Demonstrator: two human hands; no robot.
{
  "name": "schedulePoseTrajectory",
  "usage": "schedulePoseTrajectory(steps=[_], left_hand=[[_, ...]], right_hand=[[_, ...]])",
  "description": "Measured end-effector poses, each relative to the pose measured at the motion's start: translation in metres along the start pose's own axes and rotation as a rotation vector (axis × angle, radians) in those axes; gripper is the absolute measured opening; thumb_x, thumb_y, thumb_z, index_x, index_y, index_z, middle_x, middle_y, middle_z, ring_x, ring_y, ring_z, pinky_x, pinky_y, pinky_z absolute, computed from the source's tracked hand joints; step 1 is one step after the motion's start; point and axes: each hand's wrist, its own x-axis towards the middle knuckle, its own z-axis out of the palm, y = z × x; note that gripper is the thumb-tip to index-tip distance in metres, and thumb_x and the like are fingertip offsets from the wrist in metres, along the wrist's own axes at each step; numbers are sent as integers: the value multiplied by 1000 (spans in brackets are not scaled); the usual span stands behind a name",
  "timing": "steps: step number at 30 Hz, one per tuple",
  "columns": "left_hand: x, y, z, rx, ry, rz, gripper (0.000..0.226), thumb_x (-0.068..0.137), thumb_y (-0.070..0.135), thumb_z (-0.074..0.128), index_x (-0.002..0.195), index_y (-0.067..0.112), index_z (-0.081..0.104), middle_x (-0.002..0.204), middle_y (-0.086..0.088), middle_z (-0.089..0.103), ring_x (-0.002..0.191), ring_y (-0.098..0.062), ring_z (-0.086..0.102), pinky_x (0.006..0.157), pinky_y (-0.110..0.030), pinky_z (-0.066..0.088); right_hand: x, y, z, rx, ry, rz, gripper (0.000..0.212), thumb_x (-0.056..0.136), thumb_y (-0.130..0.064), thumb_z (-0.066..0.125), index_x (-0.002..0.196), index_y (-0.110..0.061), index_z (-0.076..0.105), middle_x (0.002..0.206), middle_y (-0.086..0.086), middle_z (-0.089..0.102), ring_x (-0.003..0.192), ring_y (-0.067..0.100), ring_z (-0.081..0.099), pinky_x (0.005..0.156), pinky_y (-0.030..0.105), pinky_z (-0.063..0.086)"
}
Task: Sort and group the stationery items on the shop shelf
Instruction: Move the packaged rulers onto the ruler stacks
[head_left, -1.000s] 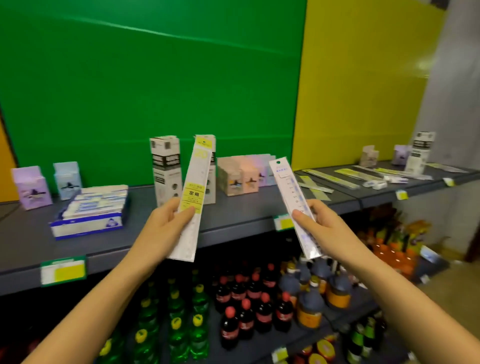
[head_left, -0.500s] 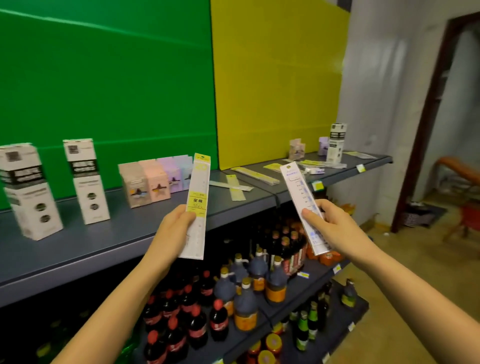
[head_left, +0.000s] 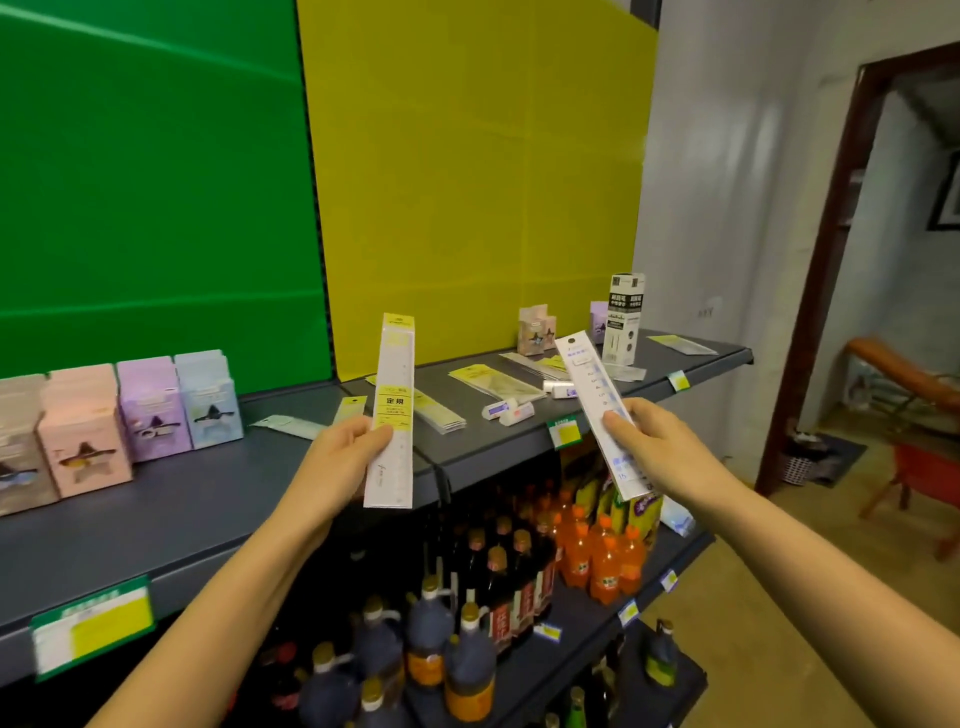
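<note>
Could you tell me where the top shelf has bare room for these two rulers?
The shelf is bare in front of the pastel boxes, left of the left hand. Before the yellow panel it is crowded with rulers and erasers.

Catching light at 8 o'clock on the glossy clear plastic sleeve of the yellow-labelled ruler pack (head_left: 394, 384), over matt white card. Glinting the same at 4 o'clock on the blue-printed ruler pack (head_left: 595, 387). Showing smooth, matt painted metal along the grey shelf (head_left: 208, 499) at 8 o'clock, and matt cardboard on the pastel boxes (head_left: 150, 410) at 9 o'clock. Shining at 5 o'clock off glossy plastic orange soda bottles (head_left: 613, 566). Looking matt across the green back panel (head_left: 156, 182) at 10 o'clock.
</note>
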Motion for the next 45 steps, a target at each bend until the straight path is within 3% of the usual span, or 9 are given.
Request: schedulePoseTrajectory(steps=[3, 8, 11, 15, 19, 24, 33, 36, 45], left_hand=[[24, -1, 12, 6, 53, -1, 37, 92, 24, 51, 95, -12, 57, 78, -17, 60, 68, -24, 55, 64, -32, 35], [62, -6, 40, 21, 99, 4, 28, 91, 22, 53, 83, -4, 60, 74, -15, 61, 64, -21, 54, 60, -29, 35], [87, -9, 56, 9, 166, 7, 34, 88, 23, 57, 86, -11, 62, 83, -23, 67, 70, -24, 60, 68, -32, 40], [119, -12, 75, 40, 323, 11, 39, 87, 27, 58, 85, -12, 62, 77, -21, 64, 63, -22, 55, 57, -28, 35], [146, -15, 89, 226, 508, -39, 44, 87, 33, 57, 78, -9, 64, 68, -15, 62, 60, -20, 52, 54, -27, 32], [168, -18, 100, 489, 647, -94, 42, 88, 36, 54, 58, 8, 57, 55, -7, 48, 52, -17, 40, 51, -27, 25], [182, -29, 107, 702, 621, -209, 48, 92, 32, 49, 49, 16, 35, 49, -1, 31, 47, -16, 29, 48, -28, 20], [181, -32, 104, 731, 617, -217, 46, 92, 32, 49, 50, 15, 39, 48, 0, 33, 46, -16, 32, 48, -28, 21], [182, -35, 97, 731, 603, -267, 42, 90, 35, 51, 56, 11, 49, 50, -4, 38, 48, -18, 35, 51, -29, 24]], right_hand=[[34, 15, -6, 16, -21, 0, 33, 96, -32, 41, 123, -14, 48, 100, 3, 61, 78, 16, 59, 68, 32, 47], [98, 38, -8, 58, -28, -29, 29, 99, -24, 35, 116, -10, 54, 93, 4, 58, 80, 19, 54, 63, 29, 40], [138, 55, -8, 69, -77, -43, 27, 99, -20, 34, 113, -12, 55, 99, 7, 59, 80, 19, 54, 61, 26, 38], [200, 79, -12, 121, -144, -58, 21, 98, -19, 35, 107, -13, 52, 84, 2, 57, 67, 12, 52, 57, 26, 38], [260, 98, -14, 137, -238, -42, 19, 97, -20, 38, 99, -8, 53, 93, 10, 59, 66, 14, 54, 56, 27, 40], [319, 112, -7, 224, -378, -40, 20, 95, -18, 44, 77, -18, 53, 82, 5, 63, 74, 19, 61, 77, 40, 50], [371, 134, 9, 102, -501, -102, 20, 93, -22, 50, 83, -12, 64, 94, 11, 70, 84, 24, 66, 80, 39, 50], [374, 139, 21, 65, -499, -118, 22, 91, -24, 52, 96, -11, 68, 99, 12, 72, 93, 25, 67, 88, 43, 52], [374, 142, 31, -115, -451, -174, 33, 91, -27, 52, 120, -15, 61, 117, 11, 67, 109, 27, 60, 89, 35, 45]])
